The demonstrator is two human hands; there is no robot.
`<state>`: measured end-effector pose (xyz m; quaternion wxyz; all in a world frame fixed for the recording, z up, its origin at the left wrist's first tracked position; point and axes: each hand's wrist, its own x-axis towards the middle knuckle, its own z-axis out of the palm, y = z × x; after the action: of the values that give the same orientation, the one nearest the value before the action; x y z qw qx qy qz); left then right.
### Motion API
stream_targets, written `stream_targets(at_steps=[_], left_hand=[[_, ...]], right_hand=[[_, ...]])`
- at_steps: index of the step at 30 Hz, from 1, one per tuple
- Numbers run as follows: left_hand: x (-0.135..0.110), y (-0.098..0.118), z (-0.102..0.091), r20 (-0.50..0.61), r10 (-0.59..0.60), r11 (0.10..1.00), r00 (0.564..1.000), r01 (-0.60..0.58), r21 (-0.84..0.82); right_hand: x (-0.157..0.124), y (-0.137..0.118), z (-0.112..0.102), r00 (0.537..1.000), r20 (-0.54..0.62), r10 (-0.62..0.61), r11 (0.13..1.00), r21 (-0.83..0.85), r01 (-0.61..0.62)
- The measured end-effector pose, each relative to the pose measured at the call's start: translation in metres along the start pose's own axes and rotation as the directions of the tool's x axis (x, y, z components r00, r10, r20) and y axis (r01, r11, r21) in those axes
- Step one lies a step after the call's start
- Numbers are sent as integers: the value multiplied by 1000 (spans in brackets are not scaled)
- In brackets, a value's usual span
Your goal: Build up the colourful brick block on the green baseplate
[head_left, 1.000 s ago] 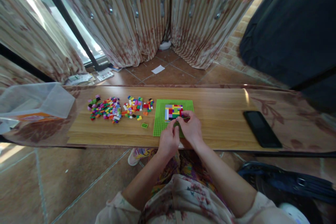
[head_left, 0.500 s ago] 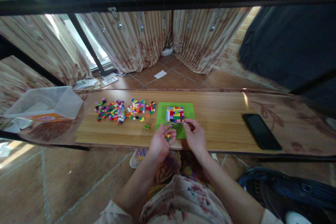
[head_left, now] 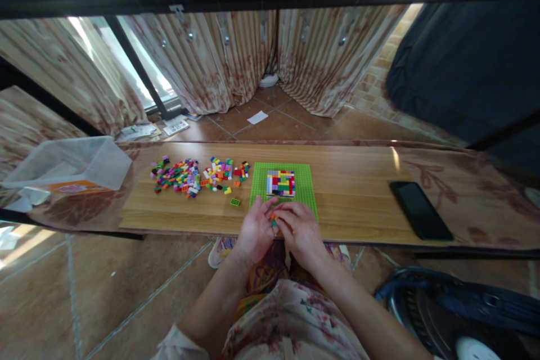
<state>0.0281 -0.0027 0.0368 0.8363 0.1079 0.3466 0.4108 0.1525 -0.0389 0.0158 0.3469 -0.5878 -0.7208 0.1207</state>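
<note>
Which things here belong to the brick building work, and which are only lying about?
In use: left hand holding small bricks, right hand touching them; green baseplate with its coloured brick patch; loose brick pile beside it.
Lying about: black phone; clear plastic tub; papers on the floor.

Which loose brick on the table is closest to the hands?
The lone green brick, lying apart from the piles just left of the green baseplate, nearest the left hand.
</note>
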Motion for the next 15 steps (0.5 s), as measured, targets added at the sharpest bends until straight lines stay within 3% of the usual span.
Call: stream_targets(at_steps=[9, 15], left_hand=[[1, -2, -5, -43, 12, 1000, 999, -11, 29], [2, -5, -4, -121, 55, 990, 991, -38, 138]], right_hand=[[-2, 2, 2, 998, 53, -41, 983, -177, 49], [-5, 2, 3, 993, 93, -79, 968, -231, 98]])
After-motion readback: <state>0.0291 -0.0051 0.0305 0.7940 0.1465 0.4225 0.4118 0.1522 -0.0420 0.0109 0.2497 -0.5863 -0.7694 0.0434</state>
